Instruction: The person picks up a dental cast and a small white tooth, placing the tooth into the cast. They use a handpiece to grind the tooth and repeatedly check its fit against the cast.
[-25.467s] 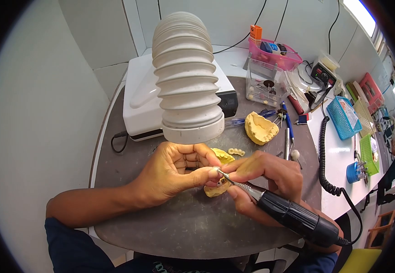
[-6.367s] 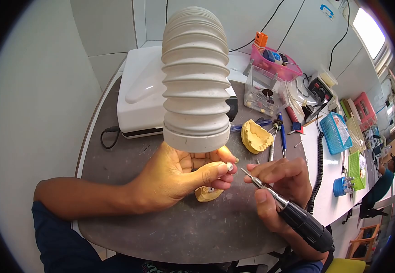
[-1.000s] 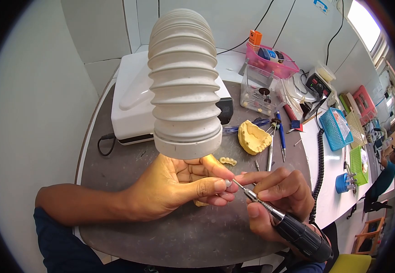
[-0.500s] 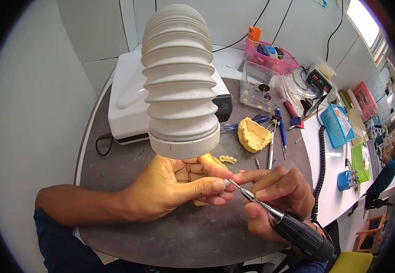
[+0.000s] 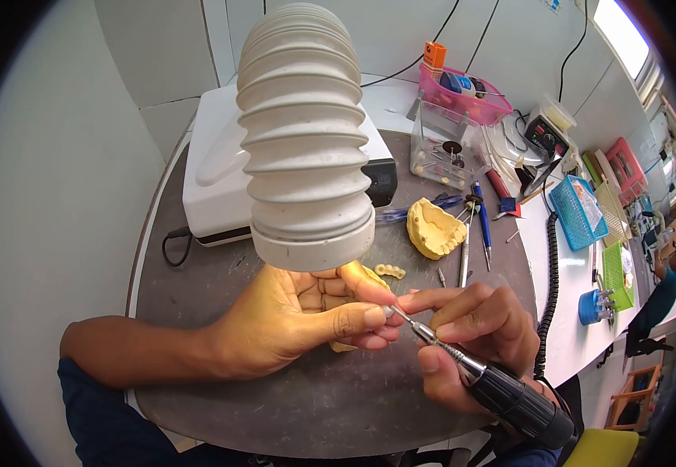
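Observation:
Between the thumb and fingers of my left hand is a small white dental crown, mostly covered by the fingertips. My right hand is closed around a black and silver rotary handpiece. Its thin bur points up and left, with the tip at or very close to the crown; contact cannot be made out. Behind my fingers lies a short tooth-coloured dental bridge. A yellow plaster dental model rests farther back. Another yellow piece shows partly beneath my left hand.
A ribbed white suction hose hangs just above my left hand, before a white machine. A blue pen and a metal instrument lie right of the model. A clear box of burs and a pink basket stand behind.
The view has shifted very slightly. Both hands keep nearly the same pose, with the bur still at the crown.

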`<act>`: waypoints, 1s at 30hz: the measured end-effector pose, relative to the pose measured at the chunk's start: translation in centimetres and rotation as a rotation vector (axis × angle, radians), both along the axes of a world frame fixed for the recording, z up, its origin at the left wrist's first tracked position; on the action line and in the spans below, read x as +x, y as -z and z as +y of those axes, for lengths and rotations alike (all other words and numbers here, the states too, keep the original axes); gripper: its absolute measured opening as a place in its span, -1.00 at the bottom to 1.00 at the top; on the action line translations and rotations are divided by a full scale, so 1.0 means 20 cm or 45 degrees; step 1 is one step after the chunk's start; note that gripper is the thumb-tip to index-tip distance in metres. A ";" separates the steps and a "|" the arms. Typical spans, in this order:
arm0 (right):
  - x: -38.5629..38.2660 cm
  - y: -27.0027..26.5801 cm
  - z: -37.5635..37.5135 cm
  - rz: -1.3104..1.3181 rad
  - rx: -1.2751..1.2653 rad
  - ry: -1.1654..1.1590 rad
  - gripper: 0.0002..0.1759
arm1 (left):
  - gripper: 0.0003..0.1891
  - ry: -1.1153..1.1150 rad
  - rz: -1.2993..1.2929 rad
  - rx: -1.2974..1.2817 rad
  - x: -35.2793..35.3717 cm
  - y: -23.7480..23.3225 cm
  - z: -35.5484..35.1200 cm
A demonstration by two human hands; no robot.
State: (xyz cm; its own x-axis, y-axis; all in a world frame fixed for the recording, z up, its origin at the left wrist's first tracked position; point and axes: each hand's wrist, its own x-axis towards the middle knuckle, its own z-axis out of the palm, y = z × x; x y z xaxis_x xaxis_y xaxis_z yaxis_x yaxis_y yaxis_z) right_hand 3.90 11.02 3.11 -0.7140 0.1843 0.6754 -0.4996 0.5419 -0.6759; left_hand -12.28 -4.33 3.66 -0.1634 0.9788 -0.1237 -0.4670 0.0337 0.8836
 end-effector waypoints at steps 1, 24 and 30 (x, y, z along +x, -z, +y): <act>0.00 0.00 0.00 0.000 -0.001 0.000 -0.65 | -0.86 -0.002 -0.002 -0.006 0.00 0.00 0.00; 0.00 0.00 0.00 0.007 -0.004 0.004 -0.64 | -0.86 -0.031 -0.031 0.012 0.01 0.00 0.00; 0.00 0.01 0.00 0.001 0.016 0.007 -0.63 | -0.87 -0.040 -0.024 -0.003 0.01 0.00 0.00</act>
